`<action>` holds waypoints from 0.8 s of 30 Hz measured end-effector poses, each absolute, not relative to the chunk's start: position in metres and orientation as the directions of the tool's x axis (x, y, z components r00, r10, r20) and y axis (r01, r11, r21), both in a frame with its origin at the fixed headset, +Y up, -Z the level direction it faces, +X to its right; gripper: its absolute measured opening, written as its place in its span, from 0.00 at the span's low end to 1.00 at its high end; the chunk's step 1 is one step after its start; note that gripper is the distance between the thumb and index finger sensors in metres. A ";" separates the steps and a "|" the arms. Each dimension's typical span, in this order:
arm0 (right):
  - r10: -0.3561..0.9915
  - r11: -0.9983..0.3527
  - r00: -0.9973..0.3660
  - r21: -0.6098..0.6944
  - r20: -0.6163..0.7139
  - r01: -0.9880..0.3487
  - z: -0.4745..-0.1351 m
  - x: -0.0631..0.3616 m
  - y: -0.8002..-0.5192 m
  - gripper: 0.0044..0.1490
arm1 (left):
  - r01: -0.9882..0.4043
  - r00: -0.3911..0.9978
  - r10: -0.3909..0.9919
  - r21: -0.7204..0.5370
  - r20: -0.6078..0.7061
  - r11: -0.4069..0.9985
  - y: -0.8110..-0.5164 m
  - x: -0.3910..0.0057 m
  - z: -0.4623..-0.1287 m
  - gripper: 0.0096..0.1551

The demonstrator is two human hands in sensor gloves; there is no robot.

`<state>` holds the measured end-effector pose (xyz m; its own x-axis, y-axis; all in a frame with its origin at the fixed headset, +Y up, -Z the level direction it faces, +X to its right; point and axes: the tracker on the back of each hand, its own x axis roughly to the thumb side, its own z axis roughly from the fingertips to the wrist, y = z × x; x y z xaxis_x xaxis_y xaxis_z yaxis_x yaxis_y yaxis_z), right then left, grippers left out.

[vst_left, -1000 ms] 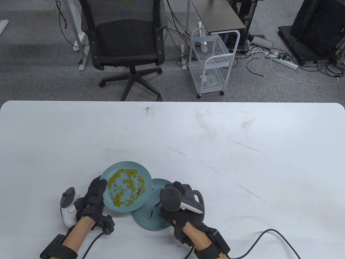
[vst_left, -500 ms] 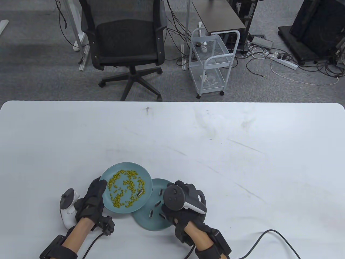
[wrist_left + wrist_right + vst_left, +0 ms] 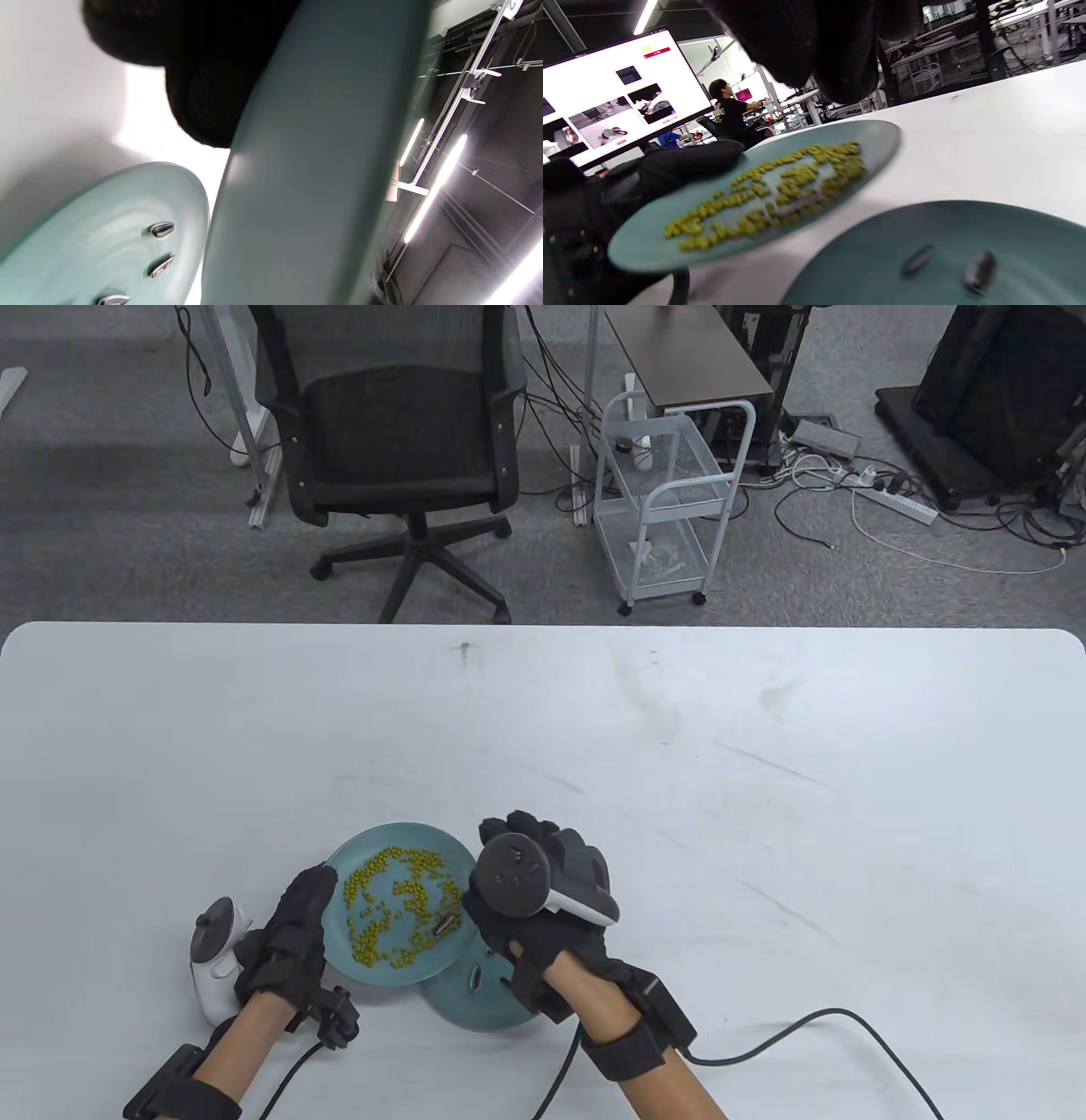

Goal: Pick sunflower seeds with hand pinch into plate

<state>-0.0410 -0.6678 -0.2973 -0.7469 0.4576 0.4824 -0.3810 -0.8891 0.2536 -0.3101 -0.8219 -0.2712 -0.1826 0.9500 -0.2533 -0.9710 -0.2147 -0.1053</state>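
Note:
My left hand (image 3: 321,886) grips the left rim of a teal plate (image 3: 424,840) and holds it tilted above the table. The plate carries many green beans (image 3: 390,912) and one dark sunflower seed (image 3: 445,925). A second teal plate (image 3: 458,1014) lies on the table partly under it, with a few sunflower seeds (image 3: 475,977). My right hand (image 3: 517,831) hovers over the held plate's right edge. Its fingers (image 3: 840,51) hang bunched above the beans (image 3: 780,186); I cannot see whether they pinch anything. The left wrist view shows the held plate's underside (image 3: 314,169) and seeds (image 3: 162,228) below.
The white table (image 3: 764,814) stretches far and right of the plates. A black cable (image 3: 806,1027) runs from my right wrist along the near edge. An office chair (image 3: 399,432) and a white cart (image 3: 662,500) stand beyond the table.
My right hand has moved up and to the left, from over the lower plate to over the right edge of the held plate. The left hand has lowered the bean plate slightly.

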 end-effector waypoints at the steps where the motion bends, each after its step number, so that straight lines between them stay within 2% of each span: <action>1: 0.471 -0.881 -0.740 0.288 0.480 -0.375 -0.302 -0.049 -0.668 0.22 | -0.971 -0.180 0.951 -0.110 -0.252 -0.213 -0.822 -0.309 -0.271 0.30; 6: 0.451 -0.887 -0.710 0.357 0.541 -0.292 -0.314 -0.076 -0.678 0.22 | -0.969 -0.167 0.954 -0.135 -0.250 -0.205 -0.822 -0.306 -0.272 0.30; 10: 0.383 -0.906 -0.700 0.392 0.602 -0.159 -0.309 -0.079 -0.689 0.21 | -0.965 -0.161 0.955 -0.162 -0.250 -0.205 -0.820 -0.305 -0.274 0.29; 14: 0.360 -0.903 -0.690 0.420 0.628 -0.088 -0.306 -0.083 -0.694 0.23 | -0.971 -0.142 0.960 -0.156 -0.241 -0.182 -0.820 -0.306 -0.275 0.29; 20: 0.294 -0.916 -0.687 0.401 0.665 -0.004 -0.303 -0.088 -0.699 0.28 | -0.979 -0.126 0.967 -0.126 -0.222 -0.157 -0.819 -0.310 -0.275 0.29; 24: 0.228 -0.940 -0.677 0.339 0.700 0.034 -0.302 -0.091 -0.703 0.25 | -0.983 -0.118 0.970 -0.116 -0.213 -0.145 -0.819 -0.310 -0.275 0.29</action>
<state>-0.0906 -0.7029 -0.3023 -0.6767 0.2279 0.7001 0.0336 -0.9404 0.3385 -0.3101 -0.8189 -0.2747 -0.1176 0.9700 -0.2128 -0.9827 -0.1446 -0.1159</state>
